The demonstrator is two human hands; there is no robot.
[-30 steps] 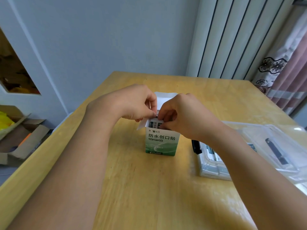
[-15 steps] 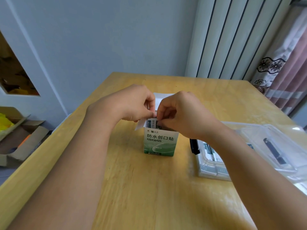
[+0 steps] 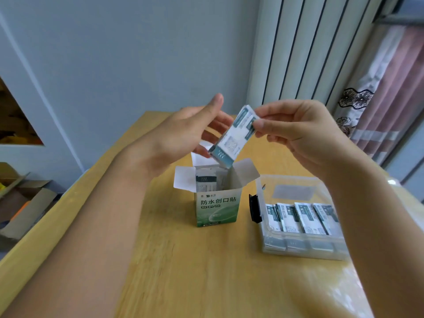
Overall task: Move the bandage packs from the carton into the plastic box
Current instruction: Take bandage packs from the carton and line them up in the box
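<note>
Above the open carton, a small stack of bandage packs hangs tilted in the air, its lower end just over the carton's mouth and its upper end pinched between thumb and fingers of the right hand. The left hand is right there behind the stack with fingers straight and spread, fingertips seeming to touch its back side near the lower end, thumb pointing up, gripping nothing! Down below, the carton stands upright on the wooden table, green and white with printed characters on its front, all flaps folded outward, and more packs stand on end inside, against its left side. Just to the right of the carton sits the clear plastic box, near it but not touching, with a black latch on the side facing the carton. Inside lies a row of packs, white with dark green print, overlapping one another side by side; the right forearm hides the row's far end. Off the table's left edge, brown cardboard boxes lie on the floor, and past the far right corner a patterned curtain hangs.
</note>
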